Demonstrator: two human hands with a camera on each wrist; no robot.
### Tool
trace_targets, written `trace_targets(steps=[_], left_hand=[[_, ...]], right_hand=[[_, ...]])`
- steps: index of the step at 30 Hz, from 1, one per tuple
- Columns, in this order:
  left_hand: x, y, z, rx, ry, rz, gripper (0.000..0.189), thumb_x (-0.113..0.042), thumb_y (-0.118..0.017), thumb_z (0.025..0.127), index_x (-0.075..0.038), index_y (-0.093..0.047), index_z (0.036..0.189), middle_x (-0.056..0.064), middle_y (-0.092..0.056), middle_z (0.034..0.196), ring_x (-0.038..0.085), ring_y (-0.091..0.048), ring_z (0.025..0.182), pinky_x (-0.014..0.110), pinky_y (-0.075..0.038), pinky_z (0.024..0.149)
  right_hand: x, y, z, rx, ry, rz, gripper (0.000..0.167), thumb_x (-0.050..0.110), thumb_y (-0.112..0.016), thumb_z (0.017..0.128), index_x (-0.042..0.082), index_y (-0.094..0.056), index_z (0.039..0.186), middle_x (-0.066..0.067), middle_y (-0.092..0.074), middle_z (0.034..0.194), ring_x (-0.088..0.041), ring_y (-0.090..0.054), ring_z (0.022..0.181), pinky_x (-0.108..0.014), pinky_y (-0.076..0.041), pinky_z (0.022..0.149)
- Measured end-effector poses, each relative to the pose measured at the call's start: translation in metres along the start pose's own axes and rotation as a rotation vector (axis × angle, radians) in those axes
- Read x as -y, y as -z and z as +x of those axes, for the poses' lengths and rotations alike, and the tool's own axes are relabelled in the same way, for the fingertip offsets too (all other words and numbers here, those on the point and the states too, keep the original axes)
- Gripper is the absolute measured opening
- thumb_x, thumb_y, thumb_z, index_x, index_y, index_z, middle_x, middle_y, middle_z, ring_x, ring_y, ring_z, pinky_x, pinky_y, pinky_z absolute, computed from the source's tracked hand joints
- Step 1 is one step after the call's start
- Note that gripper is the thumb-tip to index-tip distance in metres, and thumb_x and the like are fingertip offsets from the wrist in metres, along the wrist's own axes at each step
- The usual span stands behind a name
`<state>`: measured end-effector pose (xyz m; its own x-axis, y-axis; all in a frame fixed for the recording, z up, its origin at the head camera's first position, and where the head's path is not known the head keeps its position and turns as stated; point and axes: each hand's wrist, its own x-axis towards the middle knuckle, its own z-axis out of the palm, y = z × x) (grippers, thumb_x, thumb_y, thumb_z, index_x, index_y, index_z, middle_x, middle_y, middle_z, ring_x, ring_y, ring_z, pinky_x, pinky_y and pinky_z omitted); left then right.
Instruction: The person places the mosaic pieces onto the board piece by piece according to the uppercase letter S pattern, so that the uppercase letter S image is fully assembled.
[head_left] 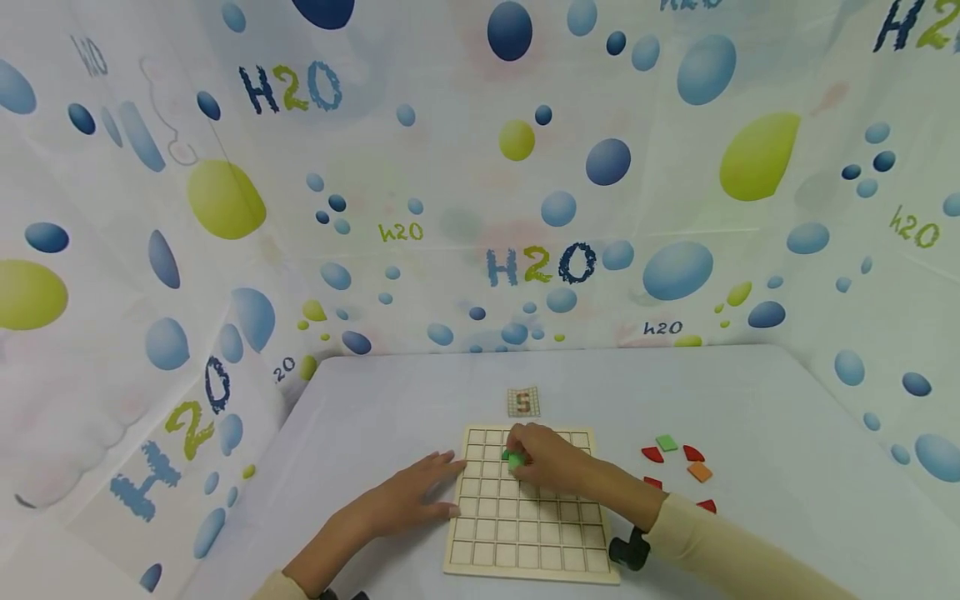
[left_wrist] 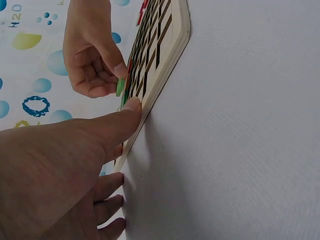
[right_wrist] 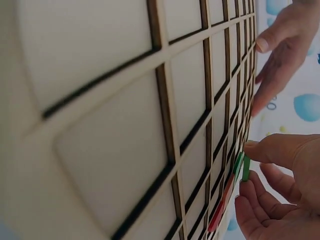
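Note:
A square wooden grid board (head_left: 536, 560) lies on the white table. Over its upper part, my right hand (head_left: 551, 460) pinches a small green tile (right_wrist: 246, 168) between thumb and fingertips. Just beside it in the right wrist view, another green tile (right_wrist: 238, 162), an orange-red tile (right_wrist: 228, 187) and a red tile (right_wrist: 216, 216) sit in the grid. From the head view these set tiles are mostly hidden by my right hand. My left hand (head_left: 405, 498) is spread at the board's left side, its thumb (left_wrist: 131, 107) touching the edge.
A small card (head_left: 522, 402) with a gridded figure lies behind the board. To the right are a loose green tile (head_left: 667, 443), an orange tile (head_left: 700, 472) and several red pieces (head_left: 693, 453). A sheet (head_left: 450, 167) with printed bubbles hangs around the table.

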<state>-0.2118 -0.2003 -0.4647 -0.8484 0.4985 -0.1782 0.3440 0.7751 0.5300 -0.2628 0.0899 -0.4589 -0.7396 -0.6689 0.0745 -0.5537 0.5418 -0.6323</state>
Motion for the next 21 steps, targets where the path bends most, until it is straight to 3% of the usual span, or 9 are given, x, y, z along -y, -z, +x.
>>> trace_targets(steps=[7,21], left_hand=[[0.0019,-0.0013,0.0006,-0.008,-0.020,0.018,0.073,-0.050,-0.071,0.099,-0.018,-0.047,0.160,0.017,-0.037,0.169,0.042,-0.029,0.159,0.066,-0.031,0.123],[0.0042,-0.0024,0.0011,-0.006,-0.017,0.017,0.073,-0.050,-0.071,0.099,-0.019,-0.047,0.160,0.016,-0.036,0.169,0.041,-0.028,0.159,0.065,-0.031,0.124]], right_hand=[[0.0025,-0.0060,0.0039,0.043,-0.019,-0.008,0.008,0.006,-0.074,0.099,0.009,-0.067,0.101,0.001,-0.060,0.101,-0.011,-0.058,0.093,-0.028,-0.055,0.083],[0.0062,-0.0048,0.0017,0.066,0.023,-0.067,0.003,0.008,-0.072,0.101,0.010,-0.073,0.104,0.002,-0.059,0.106,-0.012,-0.061,0.097,-0.028,-0.056,0.087]])
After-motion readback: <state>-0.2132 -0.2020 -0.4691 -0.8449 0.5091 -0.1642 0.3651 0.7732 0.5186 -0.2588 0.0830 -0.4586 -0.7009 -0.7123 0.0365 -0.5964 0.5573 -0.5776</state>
